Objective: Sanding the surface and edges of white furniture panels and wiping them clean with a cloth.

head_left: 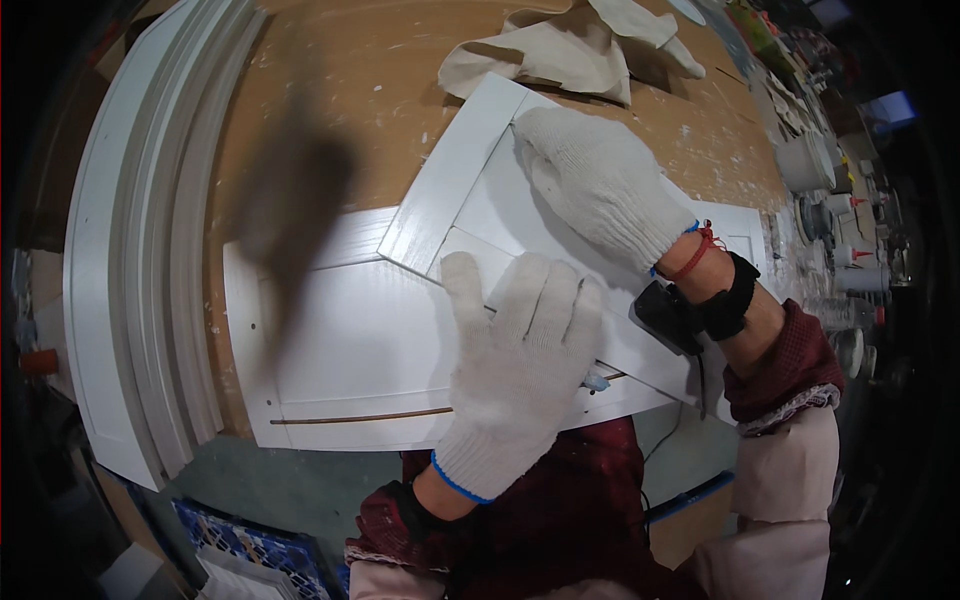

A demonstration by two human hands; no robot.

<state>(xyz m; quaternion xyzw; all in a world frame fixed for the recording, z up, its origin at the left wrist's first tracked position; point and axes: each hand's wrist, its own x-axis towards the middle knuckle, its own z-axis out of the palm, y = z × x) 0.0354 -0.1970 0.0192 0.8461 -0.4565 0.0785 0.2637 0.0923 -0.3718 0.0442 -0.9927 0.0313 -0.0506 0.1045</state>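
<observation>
A white framed panel (452, 180), like a cabinet door, lies at a slant over a second white panel (350, 340) with a thin brown groove along its near side. My left hand (525, 340), in a white knit glove, rests palm down across the two panels with its fingers stretched out. A small light-blue thing (597, 383) shows by that hand's right edge; its kind is unclear. On the slanted panel's upper part is my gloved right hand (600, 185), fingers curled under. Whatever it may grip is hidden.
Several long white boards (150, 240) stand along the left of the brown worktable (370, 90). A crumpled beige cloth (570, 50) lies at the far side. Bottles and tubs (805, 165) crowd the right. A dark blurred shape (295, 200) covers part of the left.
</observation>
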